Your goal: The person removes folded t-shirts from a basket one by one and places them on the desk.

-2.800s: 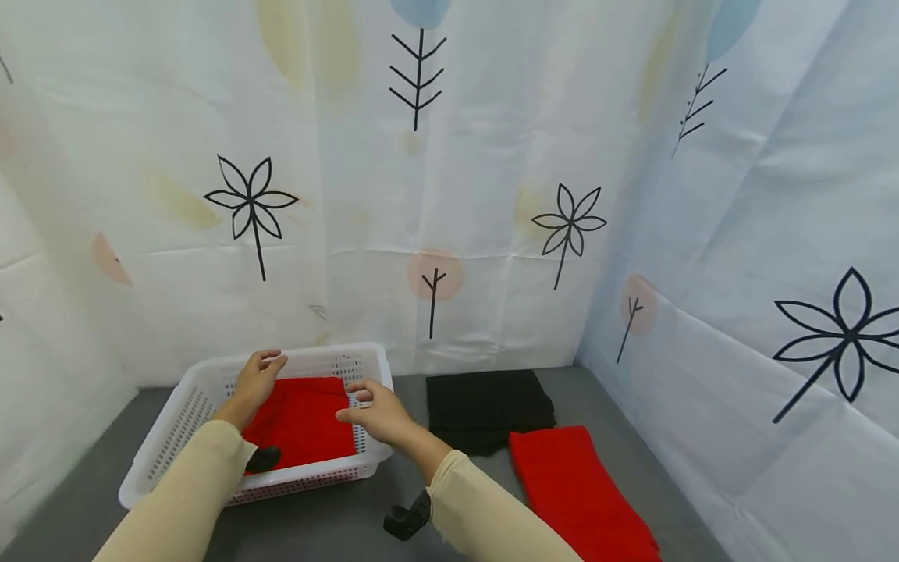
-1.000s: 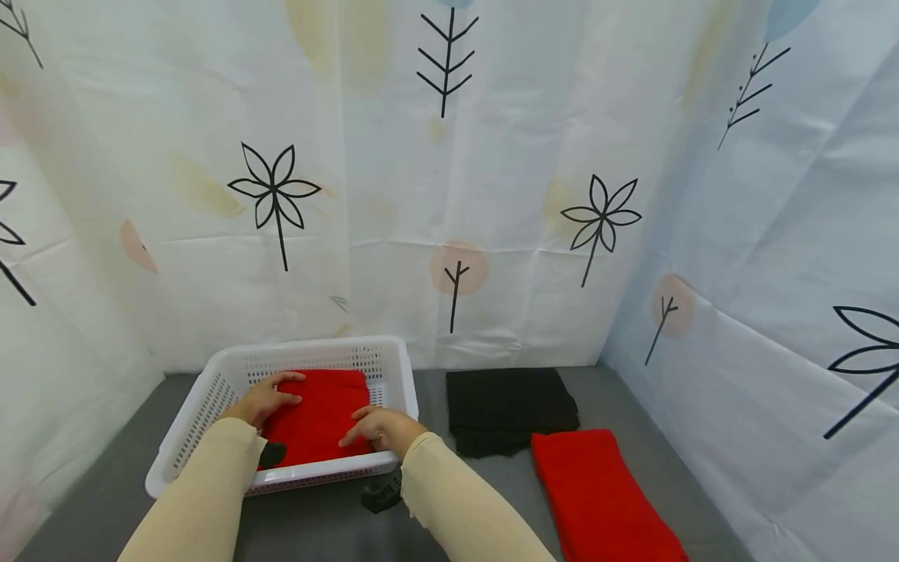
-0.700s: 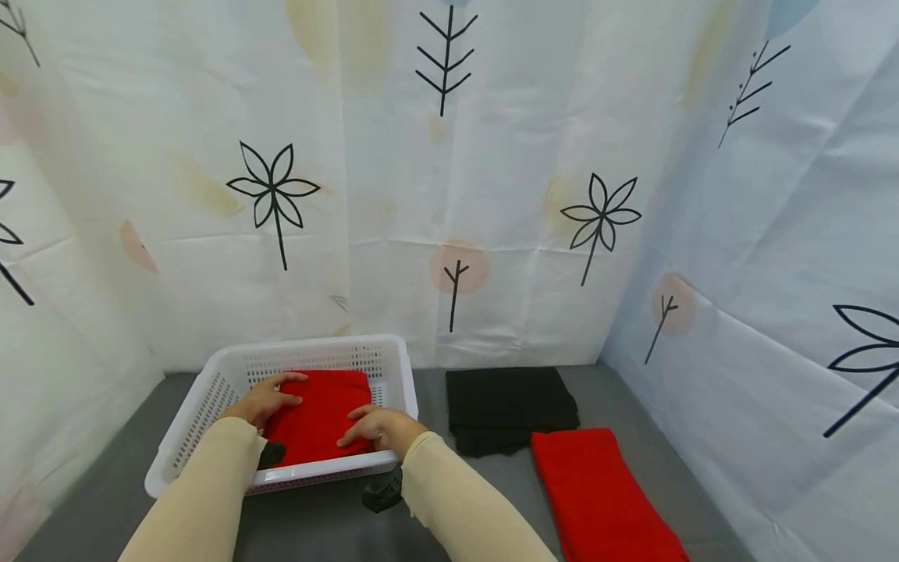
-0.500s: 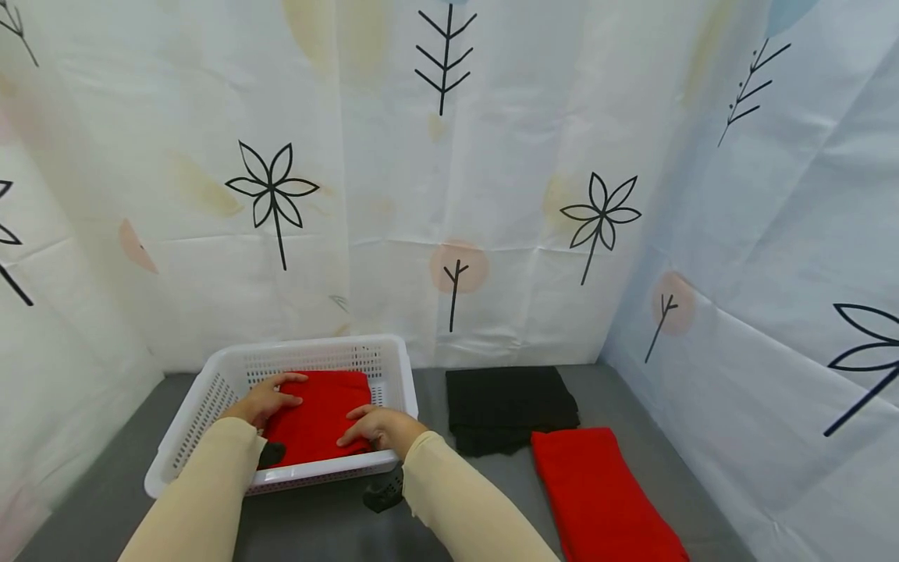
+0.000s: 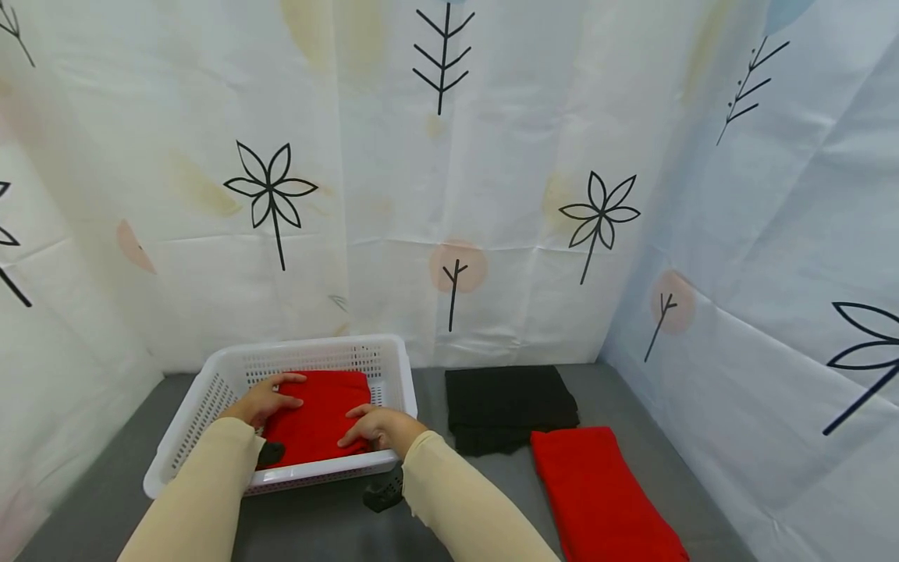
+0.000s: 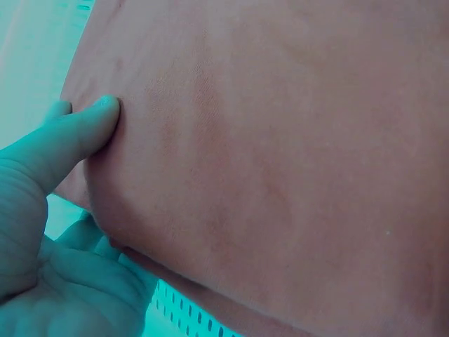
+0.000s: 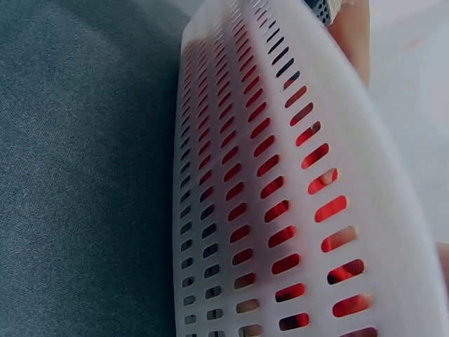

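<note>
A folded red cloth (image 5: 316, 414) lies inside a white perforated plastic basket (image 5: 211, 421). My left hand (image 5: 263, 400) holds its left side. In the left wrist view, the thumb (image 6: 98, 123) presses on top of the cloth (image 6: 266, 154) while other fingers reach beneath its edge; colours there are tinted. At the cloth's right side, my right hand (image 5: 382, 428) grips the edge near the basket's front right corner, its lower fingers hidden. The right wrist view mostly takes in the basket's outer wall (image 7: 231, 140), with red cloth and bits of fingers showing through the slots.
To the right of the basket, a folded black cloth (image 5: 513, 406) lies on the grey table (image 5: 316, 527). Another folded red cloth (image 5: 604, 492) overlaps its front corner. White patterned curtains (image 5: 393, 195) enclose the back and sides.
Since the oldest frame, both hands have come down from above the basket onto the red cloth's sides, and the head view has shifted slightly. Over the last second the hands stay nearly still.
</note>
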A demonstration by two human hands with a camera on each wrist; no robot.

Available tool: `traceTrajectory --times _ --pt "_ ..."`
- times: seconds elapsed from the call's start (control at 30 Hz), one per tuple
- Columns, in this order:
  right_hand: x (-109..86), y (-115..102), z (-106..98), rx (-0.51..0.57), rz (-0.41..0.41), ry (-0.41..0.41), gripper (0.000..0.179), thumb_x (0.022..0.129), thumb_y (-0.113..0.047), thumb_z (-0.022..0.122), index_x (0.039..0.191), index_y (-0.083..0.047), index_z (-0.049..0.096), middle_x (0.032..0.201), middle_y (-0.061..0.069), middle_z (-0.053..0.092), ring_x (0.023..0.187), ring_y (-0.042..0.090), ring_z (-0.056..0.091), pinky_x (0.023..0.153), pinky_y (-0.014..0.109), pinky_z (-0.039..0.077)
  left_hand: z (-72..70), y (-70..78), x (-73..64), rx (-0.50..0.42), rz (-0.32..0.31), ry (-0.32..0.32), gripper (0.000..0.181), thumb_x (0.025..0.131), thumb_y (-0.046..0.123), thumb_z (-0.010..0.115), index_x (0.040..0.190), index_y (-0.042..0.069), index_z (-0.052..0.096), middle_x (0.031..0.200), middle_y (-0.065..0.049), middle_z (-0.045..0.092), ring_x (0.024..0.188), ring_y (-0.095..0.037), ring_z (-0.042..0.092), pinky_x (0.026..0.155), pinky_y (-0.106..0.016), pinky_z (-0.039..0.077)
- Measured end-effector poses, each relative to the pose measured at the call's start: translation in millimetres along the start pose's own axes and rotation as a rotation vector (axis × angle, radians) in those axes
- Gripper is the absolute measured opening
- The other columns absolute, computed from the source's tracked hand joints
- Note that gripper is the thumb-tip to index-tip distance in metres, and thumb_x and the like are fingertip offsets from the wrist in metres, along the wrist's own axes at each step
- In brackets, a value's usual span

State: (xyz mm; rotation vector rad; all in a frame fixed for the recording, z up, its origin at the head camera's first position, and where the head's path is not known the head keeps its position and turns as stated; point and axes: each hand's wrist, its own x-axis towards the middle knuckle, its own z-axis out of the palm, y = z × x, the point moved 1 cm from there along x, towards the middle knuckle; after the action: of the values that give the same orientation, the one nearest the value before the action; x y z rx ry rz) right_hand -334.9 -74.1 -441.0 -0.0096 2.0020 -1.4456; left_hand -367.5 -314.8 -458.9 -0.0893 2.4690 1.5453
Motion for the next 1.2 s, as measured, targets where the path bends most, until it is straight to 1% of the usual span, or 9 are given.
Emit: traceTrajectory --times 0.23,0.3,0.37,0.47,0.57,0.7,0.8,1.03,1.2 --pt "0.0 -1.4 -1.6 0.006 -0.027 0.028 0.048 0.082 0.002 0.072 0.126 -0.012 0.059 0.112 0.01 0.053 0.091 0.021 0.053 0.087 0.03 0.054 -3.9 3.6 -3.2 0.035 0.008 0.015 0.06 0.09 0.009 0.067 0.143 -0.002 0.041 0.136 -0.037 0.041 0.103 -0.035 0.058 0.088 -0.048 0.055" --pt "0.1 -1.8 -2.2 0.008 -0.044 0.029 0.05 0.081 0.003 0.072 0.127 -0.012 0.059 0.115 0.01 0.053 0.094 0.021 0.052 0.089 0.032 0.053 -5.1 4.9 -4.1 0.039 0.003 0.025 0.06 0.091 0.009 0.066 0.144 -0.002 0.04 0.135 -0.037 0.041 0.103 -0.036 0.058 0.088 -0.049 0.054" --pt "-0.6 -2.0 -3.1 0.014 -0.062 0.03 0.052 0.081 0.004 0.072 0.128 -0.012 0.059 0.116 0.01 0.053 0.094 0.022 0.052 0.089 0.033 0.053 -6.5 5.0 -3.6 0.05 0.001 0.037 0.061 0.091 0.011 0.067 0.145 -0.001 0.04 0.136 -0.038 0.04 0.105 -0.038 0.058 0.09 -0.05 0.054" --pt "-2.5 -3.1 -5.1 0.013 -0.085 0.04 0.052 0.081 0.003 0.073 0.129 -0.013 0.059 0.114 0.008 0.053 0.091 0.021 0.053 0.08 0.03 0.054 -8.4 7.5 -3.5 0.076 0.003 0.064 0.062 0.091 0.013 0.068 0.145 0.0 0.041 0.139 -0.039 0.035 0.113 -0.044 0.052 0.095 -0.054 0.05" --pt "-4.4 -4.7 -6.5 0.005 -0.099 0.055 0.052 0.082 0.002 0.073 0.129 -0.014 0.058 0.112 0.008 0.053 0.09 0.021 0.052 0.075 0.028 0.054 -10.3 10.1 -4.8 0.08 0.012 0.066 0.063 0.092 0.015 0.068 0.147 0.0 0.039 0.143 -0.04 0.029 0.12 -0.048 0.044 0.1 -0.057 0.045" --pt "-6.4 -6.7 -5.9 0.003 -0.112 0.089 0.053 0.08 0.003 0.073 0.128 -0.015 0.06 0.117 0.01 0.053 0.097 0.023 0.05 0.082 0.036 0.056 -13.0 12.8 -7.3 0.064 0.015 0.061 0.065 0.092 0.016 0.067 0.148 0.0 0.037 0.147 -0.042 0.024 0.123 -0.048 0.043 0.102 -0.056 0.044" --pt "-6.8 -7.1 -4.4 0.012 -0.125 0.101 0.055 0.079 0.005 0.073 0.128 -0.016 0.06 0.122 0.01 0.051 0.1 0.025 0.049 0.086 0.041 0.056 -16.1 16.0 -8.9 0.088 0.018 0.072 0.066 0.092 0.017 0.068 0.147 -0.001 0.037 0.147 -0.042 0.024 0.122 -0.048 0.043 0.102 -0.055 0.044" --pt "-8.4 -8.2 -5.5 0.035 -0.159 0.121 0.054 0.079 0.004 0.073 0.127 -0.017 0.061 0.115 0.008 0.054 0.098 0.024 0.05 0.083 0.036 0.056 -21.6 24.3 -9.8 0.113 0.01 0.088 0.068 0.092 0.021 0.068 0.149 0.001 0.036 0.149 -0.042 0.022 0.129 -0.05 0.036 0.108 -0.059 0.036" --pt "-9.9 -12.1 -8.9 0.059 -0.171 0.088 0.054 0.08 0.002 0.073 0.128 -0.019 0.06 0.113 0.007 0.055 0.096 0.023 0.052 0.078 0.036 0.056 -26.1 24.4 -10.5 0.096 0.004 0.095 0.071 0.093 0.025 0.068 0.15 0.002 0.033 0.151 -0.041 0.018 0.134 -0.051 0.03 0.111 -0.059 0.032"
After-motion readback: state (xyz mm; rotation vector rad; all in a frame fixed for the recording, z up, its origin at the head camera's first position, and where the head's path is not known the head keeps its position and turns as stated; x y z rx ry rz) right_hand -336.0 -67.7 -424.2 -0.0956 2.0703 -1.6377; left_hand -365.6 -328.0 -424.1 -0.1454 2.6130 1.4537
